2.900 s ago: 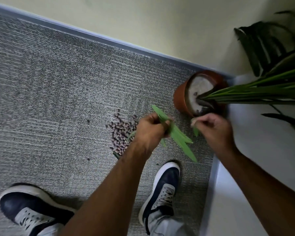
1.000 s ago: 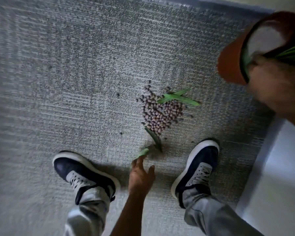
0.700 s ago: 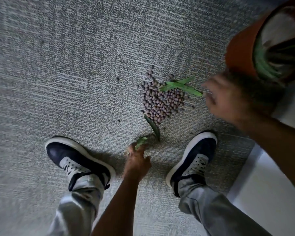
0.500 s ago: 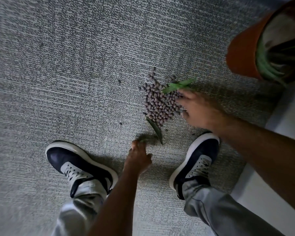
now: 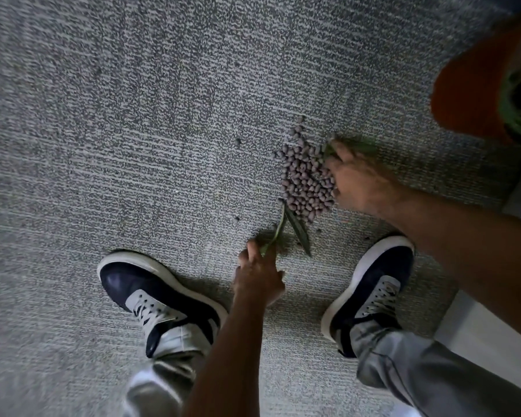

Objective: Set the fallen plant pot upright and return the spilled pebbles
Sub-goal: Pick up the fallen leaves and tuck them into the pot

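A pile of small brown-purple pebbles [image 5: 306,179] lies on the grey carpet. My right hand [image 5: 358,179] rests on the pile's right edge, fingers over a green leaf [image 5: 358,145] at the pile's top right. My left hand [image 5: 257,275] sits just below the pile, pinching a thin green leaf [image 5: 275,233]. Another dark leaf [image 5: 298,230] lies beside it on the carpet. The terracotta plant pot [image 5: 469,88] is at the upper right, cut off by the frame, with green stems inside.
My two dark blue shoes with white soles stand on the carpet, the left shoe [image 5: 157,299] and the right shoe [image 5: 370,290], either side of my left arm. A white surface [image 5: 487,335] borders the carpet at the right. A few stray pebbles [image 5: 237,142] lie left of the pile.
My right hand came down from the pot to the right edge of the pebble pile and onto the leaf there. My left hand closed on the thin leaf below the pile.
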The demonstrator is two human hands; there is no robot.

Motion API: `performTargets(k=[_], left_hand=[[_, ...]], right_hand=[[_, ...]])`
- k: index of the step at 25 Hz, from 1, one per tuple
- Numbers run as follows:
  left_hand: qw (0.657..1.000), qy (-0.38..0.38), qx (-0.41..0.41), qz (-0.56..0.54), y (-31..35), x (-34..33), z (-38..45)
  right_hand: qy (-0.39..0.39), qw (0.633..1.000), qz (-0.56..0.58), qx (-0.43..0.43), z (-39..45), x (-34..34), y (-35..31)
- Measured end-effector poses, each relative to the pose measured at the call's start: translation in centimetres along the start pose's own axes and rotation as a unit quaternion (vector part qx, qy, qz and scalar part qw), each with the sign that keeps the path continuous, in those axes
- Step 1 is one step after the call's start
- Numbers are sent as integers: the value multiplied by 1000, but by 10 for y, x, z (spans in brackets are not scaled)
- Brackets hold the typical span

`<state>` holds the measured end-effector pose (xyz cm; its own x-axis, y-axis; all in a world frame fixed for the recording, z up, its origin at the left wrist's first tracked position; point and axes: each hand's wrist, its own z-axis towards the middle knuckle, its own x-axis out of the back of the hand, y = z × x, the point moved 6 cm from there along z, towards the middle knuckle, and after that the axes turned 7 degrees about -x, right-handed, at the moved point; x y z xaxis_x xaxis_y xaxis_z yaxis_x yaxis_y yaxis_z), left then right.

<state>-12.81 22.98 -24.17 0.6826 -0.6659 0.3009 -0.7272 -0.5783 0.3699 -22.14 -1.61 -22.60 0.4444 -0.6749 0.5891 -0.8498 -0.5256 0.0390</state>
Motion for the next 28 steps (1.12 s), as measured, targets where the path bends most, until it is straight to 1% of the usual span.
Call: performTargets(k=[2,3,6,8,10,12,15,18,19,20,21,22,24,26,28], left_hand=[[1000,17,3,-8,3,2,3],[999,29,-5,-15,5,3,4],[998,58,-11,-23,8,17,2],[995,96,6,-39,8,31,-5],[985,149,11,-89,19,47,-18],[970,190,-7,-151,43,62,-33],[951,207,-47,-227,90,88,-41],[926,223,-81,-294,145,121,-33],[914,228,-93,-322,166,132,-28],[904,229,-102,-345,185,142,-22],[897,227,-110,-364,203,152,-14],[891,223,-115,-379,219,160,-7],[878,211,-116,-414,243,173,5],[864,201,-110,-447,261,176,13],[862,209,-119,-447,278,177,19]], right_hand=[[7,1000,4,3,4,1,0],[25,1000,9,7,4,4,1],[114,992,11,44,-4,21,3],[164,983,19,86,-20,29,0],[184,976,60,96,-41,35,7],[207,969,115,71,-64,46,25],[278,941,191,1,-92,74,67],[389,885,245,-76,-115,114,122],[419,864,262,-97,-119,125,141],[439,850,269,-110,-122,135,158],[447,848,259,-118,-122,140,171],[446,854,235,-127,-119,144,181],[411,883,174,-145,-106,146,193],[330,924,101,-162,-87,139,202],[248,952,83,-157,-73,128,208]])
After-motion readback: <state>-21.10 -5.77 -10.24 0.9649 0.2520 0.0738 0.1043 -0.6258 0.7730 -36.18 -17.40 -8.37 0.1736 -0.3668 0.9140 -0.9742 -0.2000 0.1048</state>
